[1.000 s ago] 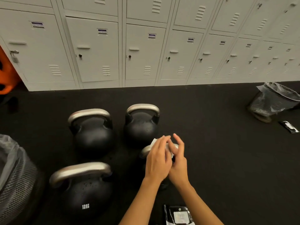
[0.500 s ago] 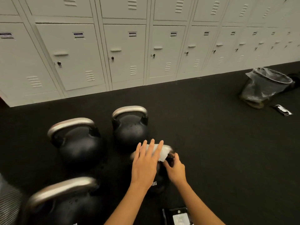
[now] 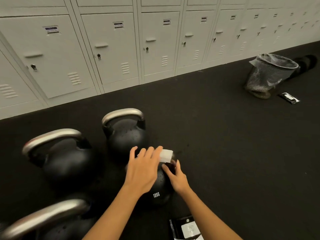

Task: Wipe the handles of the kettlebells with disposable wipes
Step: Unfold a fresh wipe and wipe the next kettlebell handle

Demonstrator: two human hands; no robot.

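Nearest, at the bottom edge: a dark wipes packet [image 3: 187, 228] lying flat on the black floor [image 3: 216, 144], partly cut off. Just left, two forearms reaching forward over the 12 kg kettlebell [image 3: 158, 191].

Left hand [image 3: 142, 168] spread over the top, fingers fairly straight and pressing the white wipe [image 3: 165, 155] down onto the handle beneath; handle itself hidden under palm and wipe. Right hand [image 3: 176, 178] lower, fingers curled in at the right side of the handle where it meets the ball. Looks like a steadying grip, though blurred at the fingertips.

Judging the step: mid-wipe on this one, wipe bunched at the right end of the handle.

Risks from here: wipe only pressed, not wrapped, so possibly skidding off the rounded bar and leaving the underside untouched. Hard sideways push, bell rocking toward the neighbour just behind. Damp steel, slippery grip.

Further out: a second kettlebell [image 3: 123, 134] directly behind, steel handle bare. To its left a bigger kettlebell [image 3: 58, 156], and another large one [image 3: 43, 220] at the lower left corner, only partly in view. No wipe on any of them.

Far right: mesh bin [image 3: 266, 75] with liner, tilted, well apart, so a long carry for the used wipe. Small dark packet [image 3: 289, 98] beside it. Pale lockers [image 3: 112, 49] along the back wall.
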